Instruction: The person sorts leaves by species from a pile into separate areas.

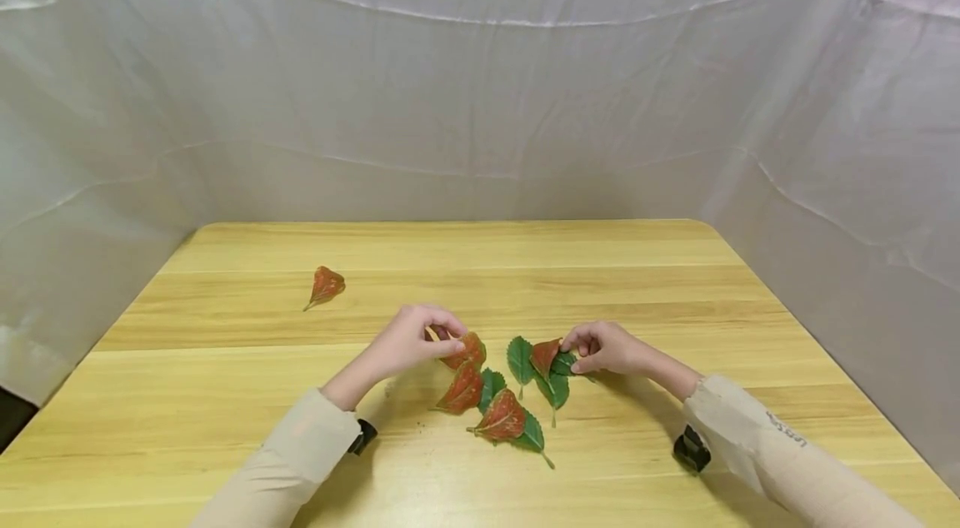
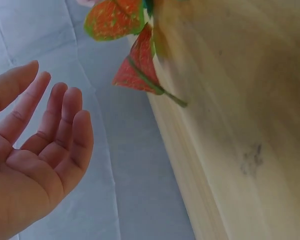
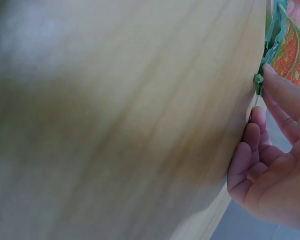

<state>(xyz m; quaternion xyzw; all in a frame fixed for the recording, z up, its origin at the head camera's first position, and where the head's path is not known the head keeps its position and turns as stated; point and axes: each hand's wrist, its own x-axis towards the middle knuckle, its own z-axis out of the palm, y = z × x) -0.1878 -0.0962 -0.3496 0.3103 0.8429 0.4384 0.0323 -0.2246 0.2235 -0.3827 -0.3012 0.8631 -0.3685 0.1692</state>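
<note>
My left hand (image 1: 423, 336) is at a red leaf (image 1: 472, 351) at the upper left of the pile. In the left wrist view its fingers (image 2: 72, 115) are loosely bent and apart from the red leaves, with nothing between them. On the pile's right side my right hand (image 1: 609, 347) pinches a green leaf (image 1: 564, 363) near its stem, beside a red leaf (image 1: 545, 356) lying on top. The right wrist view shows a fingertip against the green leaf edge (image 3: 275, 42) and the other fingers curled below.
Two more red leaves, one in the middle (image 1: 461, 388) and one at the front (image 1: 502, 418), overlap green leaves. A lone red leaf (image 1: 326, 285) lies at the far left of the wooden table (image 1: 637, 261). White cloth (image 1: 480, 95) hangs behind and at both sides.
</note>
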